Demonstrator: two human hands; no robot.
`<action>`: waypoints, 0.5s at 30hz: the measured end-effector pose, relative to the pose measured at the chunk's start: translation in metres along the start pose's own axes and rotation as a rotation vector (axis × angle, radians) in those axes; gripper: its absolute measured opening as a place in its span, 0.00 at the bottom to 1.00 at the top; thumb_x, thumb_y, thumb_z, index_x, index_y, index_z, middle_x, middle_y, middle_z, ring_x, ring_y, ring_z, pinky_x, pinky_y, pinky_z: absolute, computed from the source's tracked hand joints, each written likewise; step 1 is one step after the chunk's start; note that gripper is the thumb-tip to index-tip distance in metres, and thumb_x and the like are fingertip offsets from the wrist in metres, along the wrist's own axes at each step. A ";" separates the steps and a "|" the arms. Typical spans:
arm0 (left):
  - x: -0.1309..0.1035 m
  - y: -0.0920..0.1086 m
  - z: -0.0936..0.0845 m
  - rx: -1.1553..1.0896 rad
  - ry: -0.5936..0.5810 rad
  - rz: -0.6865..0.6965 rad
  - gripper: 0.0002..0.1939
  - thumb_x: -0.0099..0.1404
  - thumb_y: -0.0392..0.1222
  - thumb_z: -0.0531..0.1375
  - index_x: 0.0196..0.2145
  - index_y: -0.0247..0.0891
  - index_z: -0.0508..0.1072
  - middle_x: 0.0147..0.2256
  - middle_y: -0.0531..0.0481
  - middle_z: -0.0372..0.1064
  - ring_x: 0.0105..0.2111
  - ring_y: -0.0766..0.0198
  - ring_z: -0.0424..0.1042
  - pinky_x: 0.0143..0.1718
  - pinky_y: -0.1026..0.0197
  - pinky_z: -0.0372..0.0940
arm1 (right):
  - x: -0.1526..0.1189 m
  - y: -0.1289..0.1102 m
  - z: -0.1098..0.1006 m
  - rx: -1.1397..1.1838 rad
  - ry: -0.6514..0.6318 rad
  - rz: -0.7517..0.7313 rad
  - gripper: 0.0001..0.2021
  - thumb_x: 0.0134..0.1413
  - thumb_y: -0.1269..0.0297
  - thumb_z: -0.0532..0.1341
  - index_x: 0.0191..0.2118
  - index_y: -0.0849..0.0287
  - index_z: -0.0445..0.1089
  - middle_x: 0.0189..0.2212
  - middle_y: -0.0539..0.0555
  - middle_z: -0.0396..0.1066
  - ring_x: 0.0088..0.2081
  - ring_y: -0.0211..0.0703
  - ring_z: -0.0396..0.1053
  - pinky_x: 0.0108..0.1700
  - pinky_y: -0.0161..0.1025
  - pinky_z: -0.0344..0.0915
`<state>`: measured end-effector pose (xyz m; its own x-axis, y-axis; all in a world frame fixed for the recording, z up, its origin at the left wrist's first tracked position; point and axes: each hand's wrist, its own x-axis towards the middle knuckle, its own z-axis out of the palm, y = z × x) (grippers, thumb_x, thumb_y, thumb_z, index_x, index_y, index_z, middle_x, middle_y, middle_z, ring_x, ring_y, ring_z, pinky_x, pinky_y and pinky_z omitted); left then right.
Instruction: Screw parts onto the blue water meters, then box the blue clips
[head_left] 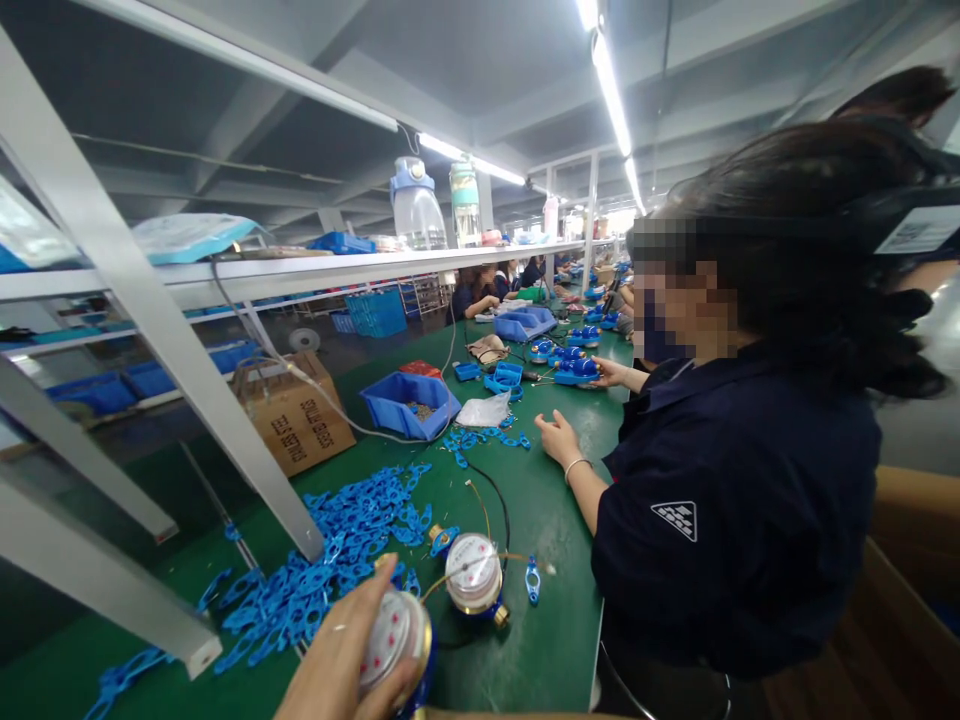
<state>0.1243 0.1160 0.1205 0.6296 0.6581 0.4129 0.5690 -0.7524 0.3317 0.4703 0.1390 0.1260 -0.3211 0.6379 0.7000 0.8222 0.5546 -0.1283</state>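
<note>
Down at the bottom edge, only one hand (337,655), closed around a water meter (397,635) with a white dial and brass rim, held just over the green surface (540,520); from this view cannot tell if left or right, other hand out of sight. Just beside it, a second water meter (472,575) lying on the surface, dial up, a thin wire and a black cable running from it. To the left, a big loose heap of blue plastic clips (337,560), spread under a slanted white frame post (150,310); one single clip (532,580) apart on the right. Farther along, a blue bin (409,403) with small parts, a cardboard box (296,410), a clear plastic bag (484,410). At the right, a co-worker in dark navy shirt (735,500) (seated very near), one hand (559,438) resting on the surface, other hand (611,372) touching blue meter bodies (574,368). Overhead, a white shelf (337,268) with water bottles (416,210), long tube lamps (611,90) on the ceiling, more people working far down the line.
</note>
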 end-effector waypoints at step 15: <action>0.116 0.024 0.116 -0.196 -0.097 0.181 0.30 0.62 0.40 0.56 0.60 0.43 0.53 0.53 0.41 0.57 0.55 0.54 0.57 0.56 0.46 0.56 | -0.039 0.131 0.023 0.185 0.370 0.444 0.34 0.61 0.52 0.28 0.31 0.66 0.66 0.11 0.39 0.59 0.13 0.24 0.49 0.19 0.21 0.47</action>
<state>0.2728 0.1775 0.0781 0.7647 0.5052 0.4000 0.3357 -0.8422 0.4219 0.5796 0.1985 0.0660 0.2458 0.6198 0.7453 0.7340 0.3832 -0.5607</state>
